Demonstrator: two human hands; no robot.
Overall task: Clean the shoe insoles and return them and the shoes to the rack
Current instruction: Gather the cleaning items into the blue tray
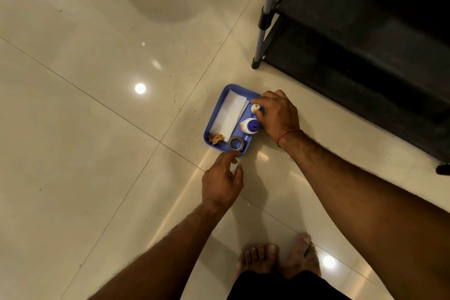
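The black shoe rack (353,44) stands on the tiled floor (97,129), beyond a blue tray (246,139). The tray holds one white folded sheet (230,112), two bottles, one tape roll (235,142) and one brown crumpled wad (215,139). The hands are apart: the right hand (280,112) curls around the small bottle (256,107) beside the larger bottle (249,126); the left hand (222,180), fingers loose, reaches the tray's near rim.

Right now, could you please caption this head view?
Right hand grips a small bottle in the blue tray; left hand reaches its rim.
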